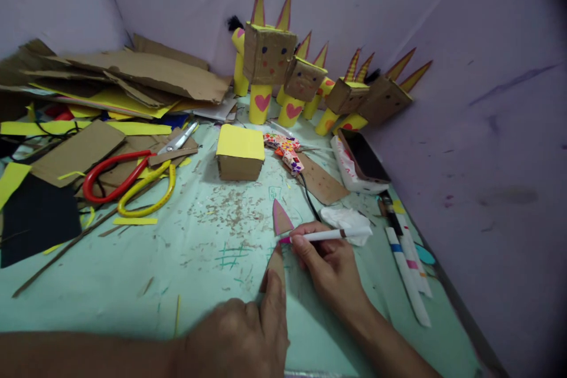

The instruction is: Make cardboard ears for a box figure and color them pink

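Observation:
My right hand (330,260) grips a white felt-tip marker (330,235) in a pinch. Its pink tip meets the top of a narrow brown cardboard triangle (275,260) on the table. Extended over the lower part of this triangle, the index finger of my left hand (243,333) holds it down; its other fingers are curled and the thumb is hidden. Just beyond the marker tip lies a second cardboard triangle (282,218) with a pink-coloured border. Farther back sits a small cardboard box (240,166) with a yellow top.
Cardboard figures with horns (271,56) stand along the back wall. A patterned glue gun (287,147) lies before them. At left are scissors (128,180) and stacked cardboard (150,74). A phone (365,156), crumpled tissue (345,221) and more markers (407,274) are at right.

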{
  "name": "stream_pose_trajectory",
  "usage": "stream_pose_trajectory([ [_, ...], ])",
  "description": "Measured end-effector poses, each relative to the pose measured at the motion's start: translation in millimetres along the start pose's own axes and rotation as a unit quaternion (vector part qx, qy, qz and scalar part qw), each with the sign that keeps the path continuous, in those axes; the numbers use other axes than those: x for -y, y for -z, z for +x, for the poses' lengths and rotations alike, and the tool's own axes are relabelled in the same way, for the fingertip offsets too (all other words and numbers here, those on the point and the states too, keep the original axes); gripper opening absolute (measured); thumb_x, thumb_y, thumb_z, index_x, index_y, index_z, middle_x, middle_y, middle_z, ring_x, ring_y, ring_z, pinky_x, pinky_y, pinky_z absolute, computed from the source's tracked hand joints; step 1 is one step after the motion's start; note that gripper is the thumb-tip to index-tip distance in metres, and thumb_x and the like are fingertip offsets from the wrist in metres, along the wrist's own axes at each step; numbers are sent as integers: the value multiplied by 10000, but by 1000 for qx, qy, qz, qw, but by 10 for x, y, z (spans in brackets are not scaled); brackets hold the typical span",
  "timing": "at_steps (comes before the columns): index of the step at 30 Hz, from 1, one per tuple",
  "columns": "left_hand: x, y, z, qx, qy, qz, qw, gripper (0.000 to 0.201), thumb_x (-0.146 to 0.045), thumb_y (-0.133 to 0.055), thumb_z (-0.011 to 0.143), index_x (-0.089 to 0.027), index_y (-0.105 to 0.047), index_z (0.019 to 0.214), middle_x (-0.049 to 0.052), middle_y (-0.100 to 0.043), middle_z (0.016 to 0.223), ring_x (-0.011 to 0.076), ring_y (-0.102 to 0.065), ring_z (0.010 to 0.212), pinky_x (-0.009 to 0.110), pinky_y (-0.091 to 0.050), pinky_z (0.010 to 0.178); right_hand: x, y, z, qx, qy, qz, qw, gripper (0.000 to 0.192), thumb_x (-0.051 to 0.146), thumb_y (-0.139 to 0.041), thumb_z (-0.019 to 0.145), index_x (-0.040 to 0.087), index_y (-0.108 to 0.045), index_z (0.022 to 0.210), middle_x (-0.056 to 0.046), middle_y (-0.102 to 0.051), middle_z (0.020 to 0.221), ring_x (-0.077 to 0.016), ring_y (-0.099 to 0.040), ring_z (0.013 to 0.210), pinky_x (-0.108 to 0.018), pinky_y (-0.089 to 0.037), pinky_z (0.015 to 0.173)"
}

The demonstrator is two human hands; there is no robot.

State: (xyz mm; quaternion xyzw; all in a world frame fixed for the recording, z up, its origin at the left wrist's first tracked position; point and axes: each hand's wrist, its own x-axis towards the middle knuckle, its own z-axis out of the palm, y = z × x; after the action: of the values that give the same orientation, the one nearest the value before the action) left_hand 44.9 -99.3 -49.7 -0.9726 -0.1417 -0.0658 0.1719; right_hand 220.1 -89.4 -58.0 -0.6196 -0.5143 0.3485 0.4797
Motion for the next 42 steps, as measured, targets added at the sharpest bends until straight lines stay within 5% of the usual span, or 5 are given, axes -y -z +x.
stream_pose_trajectory([
  [5, -3, -101, 9, -51, 13, 4, 999, 332, -196, -445, 879, 0, -620, 1081, 276, -650, 1052, 102, -504, 361, 233, -341, 301, -25, 17, -19, 10, -2, -2, 1000, 144, 296, -554, 828, 190, -602, 744, 55, -458, 488, -121, -484, 487, -215, -367, 458],
  [20, -68, -298, -26, -53, -23, 11, 998, 375, -187, -372, 901, 52, -545, 1133, 320, -623, 1064, 87, -484, 358, 215, -325, 311, -33, 20, -17, 8, -19, 30, 999, 171, 297, -550, 831, 174, -599, 723, 43, -484, 534, -92, -426, 472, -199, -328, 442],
  [35, 80, -9, 46, -6, -56, 29, 998, 323, -147, -414, 882, 30, -595, 1083, 296, -626, 1064, 123, -532, 370, 249, -359, 310, -53, 26, -24, 14, -19, 29, 999, 167, 300, -544, 830, 171, -615, 749, 50, -452, 526, -91, -402, 474, -201, -308, 442],
  [42, 10, -167, 5, -18, -35, 10, 999, 387, -206, -373, 915, 25, -553, 1168, 304, -606, 1109, 91, -489, 358, 232, -318, 309, -23, 23, -23, 32, -20, 26, 999, 173, 290, -541, 827, 165, -598, 721, 50, -451, 520, -90, -389, 466, -208, -308, 447],
])
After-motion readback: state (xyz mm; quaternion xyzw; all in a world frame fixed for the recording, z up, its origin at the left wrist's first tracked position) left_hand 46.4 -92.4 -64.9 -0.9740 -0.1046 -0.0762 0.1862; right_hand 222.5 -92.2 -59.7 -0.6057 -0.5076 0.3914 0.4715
